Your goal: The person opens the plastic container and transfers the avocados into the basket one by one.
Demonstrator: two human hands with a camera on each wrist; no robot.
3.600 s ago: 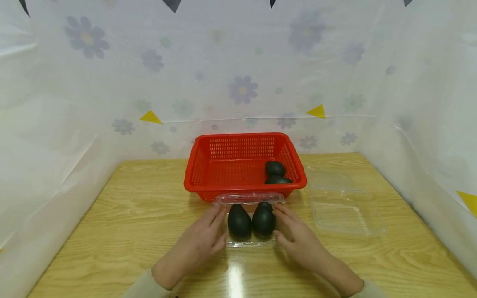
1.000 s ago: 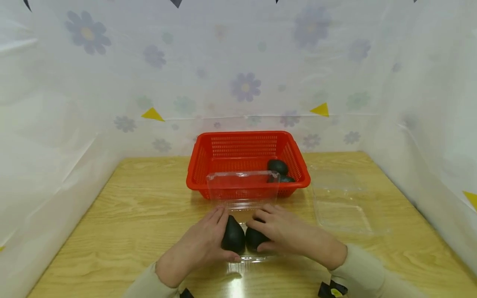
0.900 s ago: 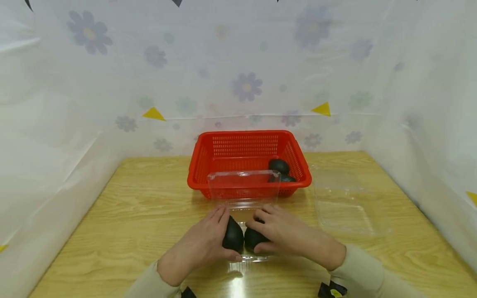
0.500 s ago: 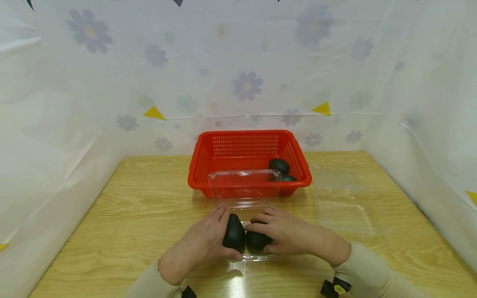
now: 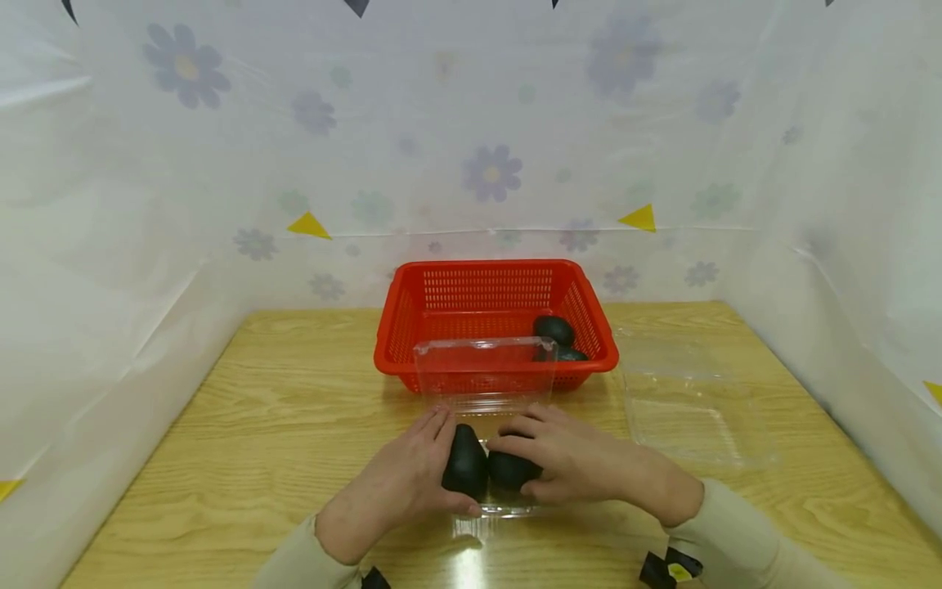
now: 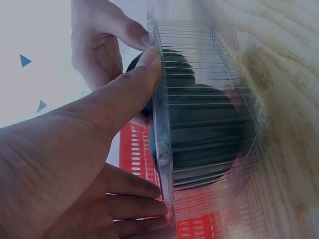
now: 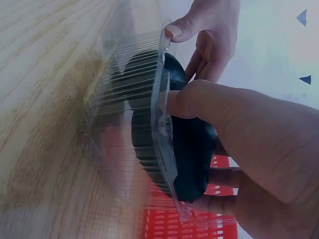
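A hinged clear plastic clamshell (image 5: 508,513) lies on the table, its lid (image 5: 482,364) raised in front of the red basket. Two dark avocados sit side by side in its base. My left hand (image 5: 401,470) holds the base at its left side, thumb on the front rim and fingers along the side, close by the left avocado (image 5: 465,465). My right hand (image 5: 570,454) grips the right avocado (image 5: 511,470), fingers over its top and thumb at the near side. In the right wrist view that avocado (image 7: 192,154) stands partly above the rim.
The red basket (image 5: 401,327) stands behind the clamshell, with two more avocados (image 5: 553,330) in its right end. Another clear clamshell (image 5: 688,421) lies opened out on the table (image 5: 294,393) at the right. White flowered sheeting (image 5: 486,90) encloses the back and sides.
Since the oldest frame the lid has risen upright, the base sits slightly nearer, and my right hand has moved from its side onto the right avocado. That avocado has turned slightly lately.
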